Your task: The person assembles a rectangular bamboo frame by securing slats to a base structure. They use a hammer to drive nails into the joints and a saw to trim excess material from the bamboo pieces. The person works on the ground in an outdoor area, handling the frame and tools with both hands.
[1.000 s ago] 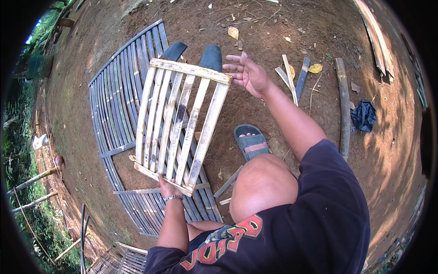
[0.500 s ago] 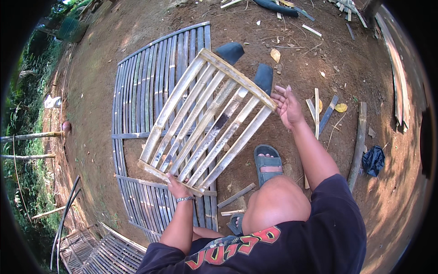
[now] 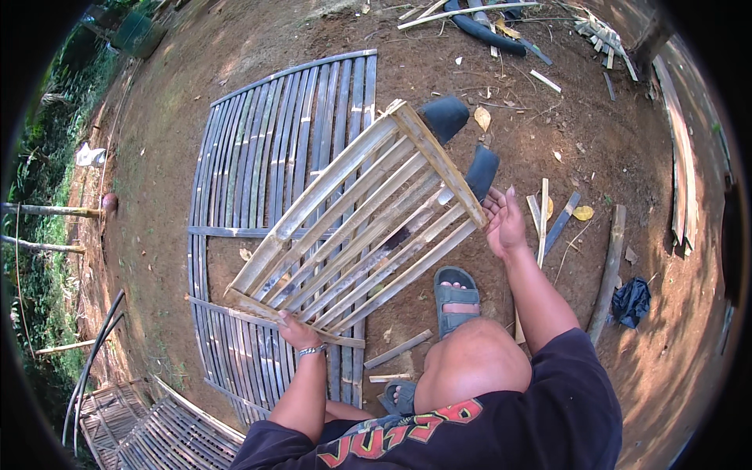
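A slatted bamboo panel (image 3: 368, 219), pale with dark stains, is tilted in front of me above the ground. My left hand (image 3: 299, 333) grips its near-left end rail, thumb on top and fingers mostly hidden beneath. At the panel's right corner is my right hand (image 3: 506, 225), thumb raised and fingers spread, the fingertips against the end of the far rail. Below the panel lies a larger dark bamboo slat frame (image 3: 258, 157), its middle section without slats. Two dark rounded pieces (image 3: 445, 119) stick out past the panel's far rail, partly covered by it.
Bamboo offcuts (image 3: 560, 223), a pole (image 3: 609, 274) and a black plastic bag (image 3: 631, 303) lie on the dirt at right. A dark curved tube (image 3: 486, 33) and more strips are at the far side. Another slatted panel (image 3: 176, 431) is at lower left. My sandalled foot (image 3: 457, 300) is close by.
The panel has turned slightly and shifted to the right and nearer in view. My right hand has come lower with its thumb raised. My left hand keeps its grip on the near rail.
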Action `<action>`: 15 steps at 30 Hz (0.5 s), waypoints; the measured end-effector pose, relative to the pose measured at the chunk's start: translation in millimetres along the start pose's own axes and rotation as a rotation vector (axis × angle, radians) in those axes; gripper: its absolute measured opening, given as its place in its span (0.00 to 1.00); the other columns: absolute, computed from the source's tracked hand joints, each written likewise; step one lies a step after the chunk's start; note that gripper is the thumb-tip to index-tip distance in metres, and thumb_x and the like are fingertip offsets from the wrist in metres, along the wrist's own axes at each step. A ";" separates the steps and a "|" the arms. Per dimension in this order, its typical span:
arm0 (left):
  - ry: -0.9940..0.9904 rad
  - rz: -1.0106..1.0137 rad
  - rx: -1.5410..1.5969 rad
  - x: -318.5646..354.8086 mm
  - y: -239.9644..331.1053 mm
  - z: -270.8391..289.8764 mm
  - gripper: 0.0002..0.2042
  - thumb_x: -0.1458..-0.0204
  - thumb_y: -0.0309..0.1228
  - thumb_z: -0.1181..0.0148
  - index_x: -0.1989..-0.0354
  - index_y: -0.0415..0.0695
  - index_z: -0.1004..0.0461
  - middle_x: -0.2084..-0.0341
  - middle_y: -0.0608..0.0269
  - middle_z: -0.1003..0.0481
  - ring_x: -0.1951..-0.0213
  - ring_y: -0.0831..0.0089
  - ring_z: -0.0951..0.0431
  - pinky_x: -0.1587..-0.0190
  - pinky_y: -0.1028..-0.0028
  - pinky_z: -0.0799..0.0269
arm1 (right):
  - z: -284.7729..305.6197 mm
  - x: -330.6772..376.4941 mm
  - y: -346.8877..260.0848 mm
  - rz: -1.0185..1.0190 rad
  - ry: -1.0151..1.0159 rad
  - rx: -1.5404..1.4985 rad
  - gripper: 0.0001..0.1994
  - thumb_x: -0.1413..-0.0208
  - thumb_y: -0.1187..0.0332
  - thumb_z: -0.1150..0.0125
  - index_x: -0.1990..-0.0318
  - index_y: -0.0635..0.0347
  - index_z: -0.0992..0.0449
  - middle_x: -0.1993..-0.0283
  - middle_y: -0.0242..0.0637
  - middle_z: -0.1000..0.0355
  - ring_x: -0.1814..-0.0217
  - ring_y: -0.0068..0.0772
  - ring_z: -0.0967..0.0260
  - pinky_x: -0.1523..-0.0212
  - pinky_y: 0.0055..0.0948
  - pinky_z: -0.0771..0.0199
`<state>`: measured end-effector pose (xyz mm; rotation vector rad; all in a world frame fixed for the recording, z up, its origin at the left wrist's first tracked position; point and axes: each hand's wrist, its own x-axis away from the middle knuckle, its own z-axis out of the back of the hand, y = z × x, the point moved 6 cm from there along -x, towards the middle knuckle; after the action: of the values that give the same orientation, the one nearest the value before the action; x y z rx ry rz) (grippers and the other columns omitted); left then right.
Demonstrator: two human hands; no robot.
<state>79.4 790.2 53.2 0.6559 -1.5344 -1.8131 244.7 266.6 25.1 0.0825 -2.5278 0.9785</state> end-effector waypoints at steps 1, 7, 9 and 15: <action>0.011 -0.012 0.000 -2.3 -1.6 2.9 0.33 0.35 0.55 0.53 0.52 0.26 0.31 0.59 0.48 0.25 0.60 0.66 0.24 0.54 0.66 0.28 | 0.6 -0.4 1.7 -0.004 0.002 0.004 0.34 0.32 0.40 0.58 0.39 0.66 0.36 0.53 0.42 0.26 0.52 0.31 0.27 0.50 0.31 0.24; -0.036 -0.083 -0.019 -6.2 11.1 5.7 0.31 0.34 0.54 0.53 0.53 0.28 0.31 0.59 0.50 0.25 0.58 0.66 0.26 0.52 0.66 0.31 | 3.6 -0.8 10.6 -0.011 0.009 0.017 0.32 0.33 0.40 0.57 0.41 0.65 0.34 0.54 0.41 0.26 0.54 0.30 0.27 0.49 0.30 0.25; -0.013 -0.143 -0.012 -4.8 22.8 2.2 0.31 0.35 0.55 0.53 0.55 0.29 0.30 0.60 0.51 0.25 0.59 0.67 0.26 0.53 0.66 0.31 | 6.3 -2.3 15.2 -0.015 0.027 0.025 0.32 0.33 0.40 0.56 0.41 0.64 0.34 0.54 0.40 0.26 0.55 0.29 0.27 0.49 0.30 0.26; -0.013 -0.230 0.014 -6.2 45.6 -6.5 0.31 0.36 0.57 0.52 0.59 0.32 0.30 0.65 0.55 0.26 0.62 0.68 0.28 0.54 0.66 0.32 | 7.1 -3.5 22.5 -0.003 0.057 0.009 0.31 0.34 0.40 0.55 0.44 0.63 0.31 0.55 0.38 0.26 0.56 0.28 0.28 0.50 0.29 0.26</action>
<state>95.7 786.6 96.4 0.8591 -1.5329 -1.9795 240.6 278.5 4.8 0.0596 -2.4709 0.9779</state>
